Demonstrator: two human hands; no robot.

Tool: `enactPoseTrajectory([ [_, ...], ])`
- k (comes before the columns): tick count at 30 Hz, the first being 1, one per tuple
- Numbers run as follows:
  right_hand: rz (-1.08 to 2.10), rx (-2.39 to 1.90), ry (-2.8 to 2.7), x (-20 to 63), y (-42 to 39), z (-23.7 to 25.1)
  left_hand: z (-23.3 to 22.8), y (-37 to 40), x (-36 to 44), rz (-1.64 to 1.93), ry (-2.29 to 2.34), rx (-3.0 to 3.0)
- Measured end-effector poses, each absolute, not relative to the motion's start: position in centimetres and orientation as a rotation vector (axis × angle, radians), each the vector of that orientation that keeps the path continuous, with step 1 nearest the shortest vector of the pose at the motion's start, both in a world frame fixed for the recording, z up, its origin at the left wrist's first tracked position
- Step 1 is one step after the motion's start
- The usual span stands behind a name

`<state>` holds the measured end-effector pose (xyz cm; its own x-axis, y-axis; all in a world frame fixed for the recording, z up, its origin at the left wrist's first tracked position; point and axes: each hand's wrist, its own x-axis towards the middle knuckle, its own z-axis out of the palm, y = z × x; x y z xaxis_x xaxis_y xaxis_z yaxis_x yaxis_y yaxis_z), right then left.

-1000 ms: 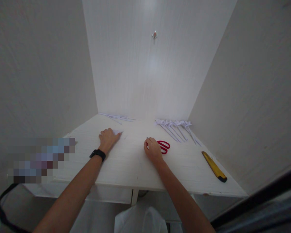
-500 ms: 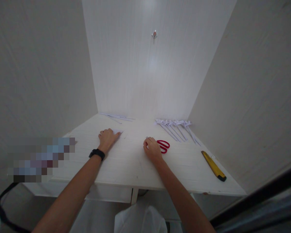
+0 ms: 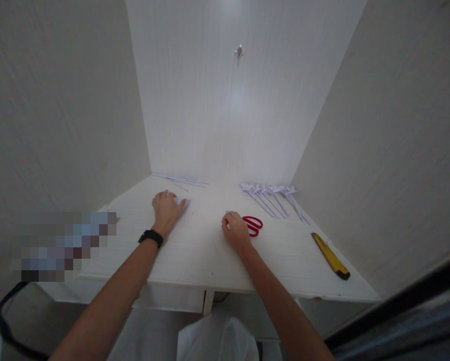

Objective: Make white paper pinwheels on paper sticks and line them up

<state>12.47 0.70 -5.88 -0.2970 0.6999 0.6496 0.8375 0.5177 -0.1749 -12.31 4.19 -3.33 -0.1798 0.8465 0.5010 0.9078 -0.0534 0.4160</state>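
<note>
Over the left part of the white table, my left hand (image 3: pixel 166 209), with a black watch on its wrist, is curled around a piece of white paper (image 3: pixel 182 200). The paper shows between the thumb and fingers; the rest is covered. My right hand (image 3: pixel 235 229) rests on the table with its fingers closed. A bit of white and a thin tip show at its fingers, too small to name. Directly beside it lie red-handled scissors (image 3: pixel 253 225), their blades hidden by the hand.
Several thin white paper sticks (image 3: pixel 182 179) lie at the back left. A row of folded white paper pieces on stems (image 3: pixel 270 193) lies at the back right. A yellow utility knife (image 3: pixel 330 255) is near the right edge. Walls enclose the table (image 3: pixel 195 250) on three sides.
My left hand has lifted slightly and its fingers have drawn in around the paper, which now shows as a more crumpled shape. My right hand has hardly moved.
</note>
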Motion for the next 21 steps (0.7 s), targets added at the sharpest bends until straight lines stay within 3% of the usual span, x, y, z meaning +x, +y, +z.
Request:
enactPoseTrajectory([
  [12,-0.161,-1.128,-1.907,12.8,0.7,-5.6,-1.9,1.8,-6.7,-1.219,-0.976,-2.227],
  [21,-0.018,-1.089,-1.715,13.1,1.0,-5.4,-2.1,0.3,-4.4,-1.336,-0.913,-2.386],
])
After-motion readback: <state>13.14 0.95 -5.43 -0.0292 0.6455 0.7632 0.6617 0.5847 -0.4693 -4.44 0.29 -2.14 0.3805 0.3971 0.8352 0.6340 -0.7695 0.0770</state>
